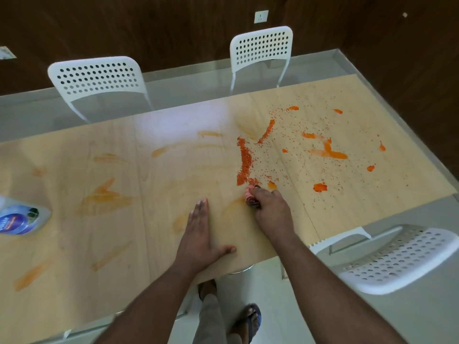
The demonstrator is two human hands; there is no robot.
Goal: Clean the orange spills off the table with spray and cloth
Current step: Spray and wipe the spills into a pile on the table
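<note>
Fingers [258, 194] of the right hand [270, 209] curl round a bunched pink cloth [250, 196] pressed to the desk [74, 244], touching the near end of a ridge of orange granules [244, 160] whose long axis runs from the cloth toward the far side. Left hand [198, 234] lies flat with straight fingers, just left of the cloth. One cloth, one spray bottle [21, 219] at the far-left edge, three white chairs [99, 78]; bright orange blots [327, 151] lie right of the ridge, pale smears left.

A dark wood-panelled wall [149, 33] with a white socket [261, 16] stands behind. Two white perforated chairs [99, 78] sit at the table's far edge, a third [402, 259] at its near right corner. The pale grey floor [372, 326] looks glossy.
</note>
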